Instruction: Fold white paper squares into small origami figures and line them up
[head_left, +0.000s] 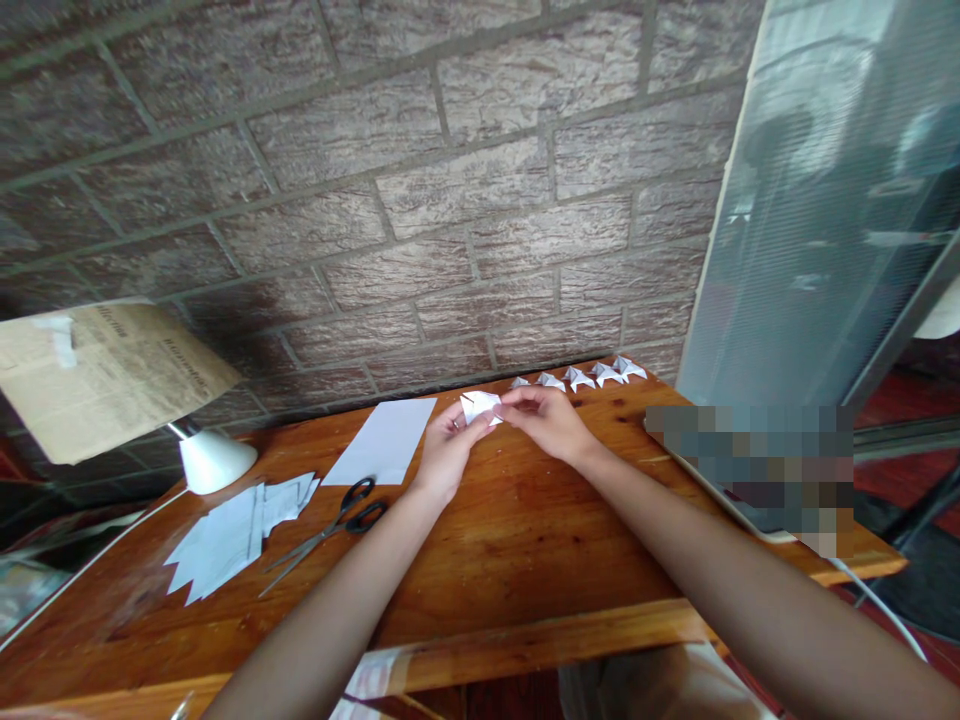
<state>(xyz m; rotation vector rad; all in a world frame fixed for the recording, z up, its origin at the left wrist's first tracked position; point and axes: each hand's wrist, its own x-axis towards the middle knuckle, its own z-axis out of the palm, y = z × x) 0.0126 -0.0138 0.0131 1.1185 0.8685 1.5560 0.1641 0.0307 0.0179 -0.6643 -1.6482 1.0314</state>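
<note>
A small folded piece of white paper [480,404] is held up over the middle of the wooden table [525,530]. My left hand [448,448] grips it from the left, thumb in front and fingers behind. From the right, my right hand [551,420] pinches its edge between thumb and fingertips. Part of the fold is hidden by my fingers. Behind my right hand, several folded white paper figures [578,378] stand in a row along the table's back edge. A blank white sheet [381,440] lies left of my left hand.
Black-handled scissors [330,530] lie open beside my left forearm. Several paper pieces [225,540] overlap further left, near a white lamp [217,460] with a brown paper shade. A flat device [750,490], partly blurred out, rests at the right. A brick wall [450,200] rises behind.
</note>
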